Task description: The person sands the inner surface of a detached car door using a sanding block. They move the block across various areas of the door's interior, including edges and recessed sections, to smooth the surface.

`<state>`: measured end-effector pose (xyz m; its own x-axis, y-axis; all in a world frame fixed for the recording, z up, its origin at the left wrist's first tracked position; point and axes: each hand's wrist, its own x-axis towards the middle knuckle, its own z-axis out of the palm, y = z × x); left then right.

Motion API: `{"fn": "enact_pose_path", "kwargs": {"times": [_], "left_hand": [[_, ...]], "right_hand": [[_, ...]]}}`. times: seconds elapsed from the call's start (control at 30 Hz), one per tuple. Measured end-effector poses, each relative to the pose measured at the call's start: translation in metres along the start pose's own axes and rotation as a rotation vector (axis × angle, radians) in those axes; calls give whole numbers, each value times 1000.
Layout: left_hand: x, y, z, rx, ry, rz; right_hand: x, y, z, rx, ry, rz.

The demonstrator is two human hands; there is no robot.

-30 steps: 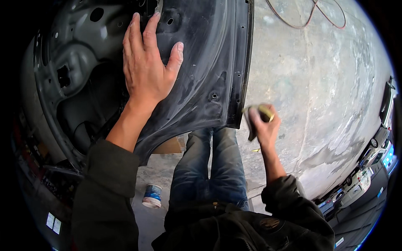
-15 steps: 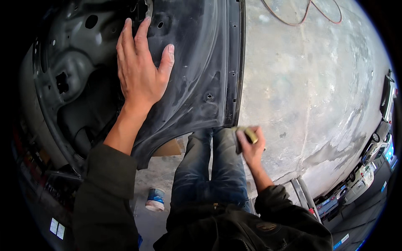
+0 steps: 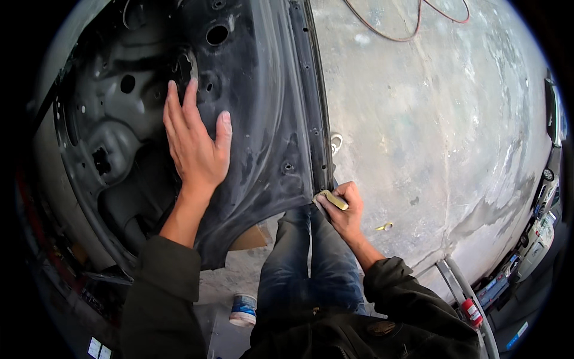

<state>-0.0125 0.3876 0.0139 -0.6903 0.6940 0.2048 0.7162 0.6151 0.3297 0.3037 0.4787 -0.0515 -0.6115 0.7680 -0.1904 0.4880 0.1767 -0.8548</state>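
My left hand rests on a dark grey car door panel, fingers spread and the fingertips beside a cut-out. The panel has holes, pressed ridges and pale scuffing along its right part. My right hand grips a pale yellow block with grey sheet material around it, against the panel's lower right corner. My legs show beneath that edge.
Looped hose lies on concrete floor. A shoe peeks past the panel. Cardboard, a white-and-blue bucket and a yellow tape roll lie low. A metal frame, red cylinder and cars are rightward.
My right hand with the block has moved leftward onto the panel's corner. The panel and left hand sit lower and further left in view. A shoe and a tape roll now show.
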Motion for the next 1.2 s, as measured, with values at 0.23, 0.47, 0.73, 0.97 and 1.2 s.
{"fn": "enact_pose_path", "kwargs": {"times": [0.23,0.47,0.73,0.97,1.2], "left_hand": [[-4,-4,-2,21,-21,-15],[2,3,4,4,-9,20],[0,1,-1,8,-23,-21],[-2,6,-3,-15,-32,-7],[-1,3,-2,23,-29,-3]], "right_hand": [[44,-26,0,31,17,171],[161,-60,39,-99,197,-54],[4,-21,-1,-172,-77,2],[26,-26,0,-112,85,52],[155,-58,49,-123,216,-12]]}}
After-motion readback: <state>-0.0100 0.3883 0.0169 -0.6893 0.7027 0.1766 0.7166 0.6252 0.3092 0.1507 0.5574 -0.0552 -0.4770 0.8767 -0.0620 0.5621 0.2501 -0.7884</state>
